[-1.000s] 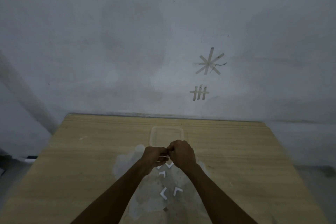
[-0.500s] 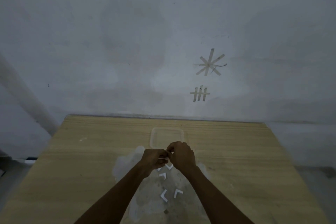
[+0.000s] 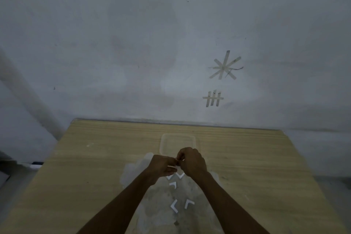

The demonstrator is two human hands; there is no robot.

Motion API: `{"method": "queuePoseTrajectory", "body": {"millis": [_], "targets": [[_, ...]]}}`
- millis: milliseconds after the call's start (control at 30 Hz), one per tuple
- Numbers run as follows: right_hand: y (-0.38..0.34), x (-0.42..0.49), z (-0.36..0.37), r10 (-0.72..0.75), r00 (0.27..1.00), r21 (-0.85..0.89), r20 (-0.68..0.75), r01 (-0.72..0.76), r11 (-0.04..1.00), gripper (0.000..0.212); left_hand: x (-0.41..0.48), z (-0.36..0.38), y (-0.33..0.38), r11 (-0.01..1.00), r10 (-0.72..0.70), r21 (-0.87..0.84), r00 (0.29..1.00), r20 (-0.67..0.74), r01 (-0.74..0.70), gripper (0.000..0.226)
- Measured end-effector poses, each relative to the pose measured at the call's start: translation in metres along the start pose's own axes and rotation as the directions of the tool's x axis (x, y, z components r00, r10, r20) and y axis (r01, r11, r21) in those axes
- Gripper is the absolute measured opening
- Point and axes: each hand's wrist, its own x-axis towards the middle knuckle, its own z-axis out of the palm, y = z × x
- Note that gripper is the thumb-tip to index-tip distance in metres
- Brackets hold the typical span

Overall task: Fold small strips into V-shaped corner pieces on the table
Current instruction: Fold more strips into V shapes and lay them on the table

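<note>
My left hand (image 3: 162, 167) and my right hand (image 3: 192, 161) meet above the middle of the wooden table (image 3: 95, 157), fingertips pinched together on a small white strip (image 3: 176, 166). Most of the strip is hidden by my fingers. Below my hands lie several white V-shaped pieces: one (image 3: 180, 175) just under my right hand, one (image 3: 173, 185) a little nearer, and a pair (image 3: 174, 205) (image 3: 188, 203) closer to me.
A clear shallow plastic container (image 3: 178, 138) sits just beyond my hands. A worn pale patch (image 3: 133, 171) covers the table's middle, with a small dark scrap (image 3: 176, 223) near me. A wall with taped marks (image 3: 225, 65) rises behind the table.
My hands have stayed in place above the V pieces; my fingers have shifted slightly on the strip.
</note>
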Motion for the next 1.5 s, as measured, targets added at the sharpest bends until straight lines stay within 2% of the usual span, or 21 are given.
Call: {"method": "queuePoseTrajectory", "body": {"millis": [133, 433, 567, 933, 1133, 1233, 1500], "targets": [[0.001, 0.004, -0.001, 0.008, 1.0, -0.004, 0.025, -0.008, 1.0, 0.01, 0.003, -0.002, 0.0, 1.0, 0.006, -0.012, 1.0, -0.005, -0.006, 0.011], [0.001, 0.007, 0.003, -0.012, 1.0, -0.02, -0.004, 0.012, 1.0, 0.011, 0.004, -0.006, -0.002, 0.998, 0.049, -0.048, 0.998, 0.047, -0.047, 0.015], [0.002, 0.008, 0.006, -0.01, 1.0, -0.012, -0.002, 0.01, 1.0, 0.016, 0.009, -0.006, -0.002, 0.997, -0.007, -0.071, 1.0, -0.014, 0.006, 0.01], [0.002, 0.018, 0.008, 0.001, 0.998, 0.025, 0.058, -0.002, 1.0, 0.008, 0.014, -0.017, -0.004, 0.999, 0.028, 0.02, 0.997, 0.077, -0.03, 0.013], [0.002, 0.021, 0.008, -0.006, 0.998, 0.024, 0.062, 0.004, 1.0, 0.011, 0.019, -0.015, -0.004, 1.0, 0.028, -0.006, 0.998, 0.054, -0.027, 0.018], [0.002, 0.023, 0.008, 0.008, 0.998, 0.043, 0.067, -0.011, 0.999, 0.009, 0.021, -0.015, -0.003, 0.999, 0.037, -0.002, 0.998, 0.044, -0.037, 0.014], [0.003, 0.026, 0.006, 0.023, 0.99, 0.054, 0.142, -0.031, 0.998, 0.008, 0.024, -0.017, -0.005, 0.994, 0.067, 0.08, 0.995, 0.078, -0.073, 0.012]]}}
